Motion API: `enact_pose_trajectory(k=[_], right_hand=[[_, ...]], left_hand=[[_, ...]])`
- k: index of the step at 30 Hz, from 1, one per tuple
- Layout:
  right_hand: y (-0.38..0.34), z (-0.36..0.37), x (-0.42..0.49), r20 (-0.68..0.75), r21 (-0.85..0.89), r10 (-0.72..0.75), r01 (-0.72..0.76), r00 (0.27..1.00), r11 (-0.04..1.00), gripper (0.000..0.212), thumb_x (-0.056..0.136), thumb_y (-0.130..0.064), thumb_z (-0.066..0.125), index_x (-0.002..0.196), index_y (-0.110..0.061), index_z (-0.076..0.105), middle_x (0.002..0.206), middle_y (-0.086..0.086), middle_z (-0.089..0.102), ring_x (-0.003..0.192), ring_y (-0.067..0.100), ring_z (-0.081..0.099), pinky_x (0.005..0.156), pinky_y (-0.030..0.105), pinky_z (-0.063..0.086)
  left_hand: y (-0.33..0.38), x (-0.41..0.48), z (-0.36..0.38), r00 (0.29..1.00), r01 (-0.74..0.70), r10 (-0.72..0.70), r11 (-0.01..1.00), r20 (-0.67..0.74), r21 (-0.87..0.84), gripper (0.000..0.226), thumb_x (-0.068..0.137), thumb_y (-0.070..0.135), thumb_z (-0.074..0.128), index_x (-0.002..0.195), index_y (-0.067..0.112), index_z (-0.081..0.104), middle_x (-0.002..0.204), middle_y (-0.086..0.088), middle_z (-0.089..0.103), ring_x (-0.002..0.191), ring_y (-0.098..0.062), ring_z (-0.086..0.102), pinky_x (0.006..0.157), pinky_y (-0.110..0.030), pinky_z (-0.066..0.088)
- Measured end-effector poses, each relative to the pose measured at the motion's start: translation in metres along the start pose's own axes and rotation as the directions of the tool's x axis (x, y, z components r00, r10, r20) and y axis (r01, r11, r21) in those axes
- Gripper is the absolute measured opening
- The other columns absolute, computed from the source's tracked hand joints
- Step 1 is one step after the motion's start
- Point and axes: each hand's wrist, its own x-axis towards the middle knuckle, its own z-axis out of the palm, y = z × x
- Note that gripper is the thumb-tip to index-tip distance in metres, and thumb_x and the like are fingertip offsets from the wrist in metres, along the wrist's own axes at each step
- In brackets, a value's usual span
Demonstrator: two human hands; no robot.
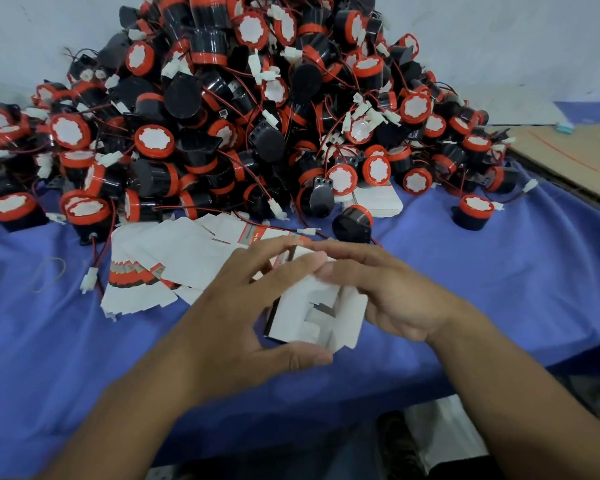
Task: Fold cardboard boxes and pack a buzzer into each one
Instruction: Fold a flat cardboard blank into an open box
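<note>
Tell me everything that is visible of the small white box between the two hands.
The box is small, of white cardboard, with a dark stripe along its left edge. It is partly folded: the flaps at its near end stand loose, not tucked in. It is held tilted over the blue cloth. The left hand grips it, thumb under the near edge, fingers over the top; the right hand lays fairly straight fingers across its top and right side.
</note>
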Motion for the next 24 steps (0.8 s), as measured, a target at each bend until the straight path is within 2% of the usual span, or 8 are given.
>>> enact_pose_trajectory(k=[2, 4, 6, 10, 13, 15, 20, 24], right_hand=[[0.002, 0.004, 0.002, -0.052, 0.110, -0.019, 0.024, 0.998, 0.994, 0.050, 0.093, -0.039, 0.056, 0.132, -0.008, 0.063, 0.131, 0.026, 0.061, 0.113, 0.036, 0.061, 0.088, 0.039, 0.056], [0.005, 0.010, 0.005, -0.085, 0.192, -0.028, 0.044, 0.996, 0.980, 0.076, 0.089, -0.055, 0.053, 0.139, 0.003, 0.053, 0.142, 0.037, 0.046, 0.121, 0.050, 0.050, 0.100, 0.054, 0.046], [0.007, 0.017, 0.008, -0.127, 0.170, -0.052, 0.074, 0.991, 0.983, 0.074, 0.092, -0.056, 0.048, 0.139, 0.001, 0.054, 0.144, 0.037, 0.044, 0.128, 0.055, 0.046, 0.110, 0.063, 0.034], [0.012, 0.025, 0.009, -0.170, 0.046, -0.076, 0.085, 0.983, 0.995, 0.066, 0.085, -0.052, 0.053, 0.142, -0.019, 0.056, 0.141, 0.020, 0.058, 0.134, 0.045, 0.049, 0.115, 0.063, 0.033], [0.008, 0.026, 0.006, -0.153, 0.099, -0.094, 0.110, 0.984, 0.989, 0.060, 0.090, -0.046, 0.061, 0.144, -0.022, 0.053, 0.142, 0.016, 0.058, 0.134, 0.041, 0.049, 0.112, 0.057, 0.037], [0.005, 0.027, 0.004, -0.157, 0.066, -0.117, 0.129, 0.981, 0.989, 0.057, 0.089, -0.037, 0.065, 0.143, -0.023, 0.054, 0.139, 0.016, 0.060, 0.130, 0.037, 0.055, 0.108, 0.057, 0.042], [0.010, 0.033, 0.007, -0.205, -0.016, -0.193, 0.194, 0.959, 0.981, 0.054, 0.082, -0.022, 0.069, 0.135, -0.025, 0.058, 0.122, 0.015, 0.070, 0.105, 0.025, 0.069, 0.092, 0.041, 0.056], [0.018, 0.034, 0.011, -0.250, -0.121, -0.248, 0.224, 0.936, 0.967, 0.045, 0.097, -0.006, 0.061, 0.135, -0.030, 0.057, 0.119, 0.010, 0.072, 0.103, 0.018, 0.069, 0.093, 0.038, 0.057]], left_hand=[[0.002, 0.003, 0.002, 0.994, 0.057, -0.058, 0.998, -0.091, -0.013, 0.080, 0.074, 0.071, 0.066, 0.143, 0.036, 0.045, 0.139, 0.019, 0.036, 0.125, 0.005, 0.039, 0.097, -0.007, 0.035], [0.004, 0.004, 0.004, 0.970, 0.137, -0.142, 0.990, -0.200, -0.039, 0.080, 0.070, 0.069, 0.068, 0.139, 0.036, 0.047, 0.130, 0.015, 0.040, 0.116, 0.009, 0.043, 0.087, -0.003, 0.039], [0.004, 0.005, 0.007, 0.938, 0.186, -0.191, 0.982, -0.288, -0.043, 0.077, 0.068, 0.068, 0.068, 0.135, 0.035, 0.049, 0.125, 0.010, 0.042, 0.112, 0.012, 0.043, 0.083, -0.003, 0.041], [0.006, 0.006, 0.010, 0.899, 0.226, -0.219, 0.974, -0.380, -0.025, 0.075, 0.070, 0.066, 0.067, 0.132, 0.025, 0.057, 0.122, 0.008, 0.042, 0.107, 0.016, 0.043, 0.079, 0.001, 0.040], [0.007, 0.007, 0.013, 0.905, 0.235, -0.203, 0.971, -0.373, 0.042, 0.077, 0.071, 0.064, 0.067, 0.131, 0.016, 0.060, 0.123, 0.005, 0.041, 0.096, 0.006, 0.043, 0.079, 0.002, 0.037], [0.007, 0.008, 0.014, 0.915, 0.210, -0.167, 0.974, -0.367, 0.080, 0.075, 0.072, 0.061, 0.069, 0.129, 0.013, 0.060, 0.125, -0.002, 0.045, 0.100, -0.002, 0.045, 0.082, 0.000, 0.038], [0.008, 0.012, 0.017, 0.934, 0.120, -0.067, 0.984, -0.352, 0.133, 0.072, 0.074, 0.051, 0.077, 0.124, 0.001, 0.062, 0.130, -0.011, 0.054, 0.119, -0.028, 0.054, 0.095, -0.036, 0.049], [0.008, 0.013, 0.014, 0.941, 0.111, -0.069, 0.988, -0.332, 0.110, 0.074, 0.075, 0.054, 0.074, 0.125, 0.001, 0.060, 0.126, -0.011, 0.055, 0.117, -0.025, 0.054, 0.096, -0.038, 0.048]])
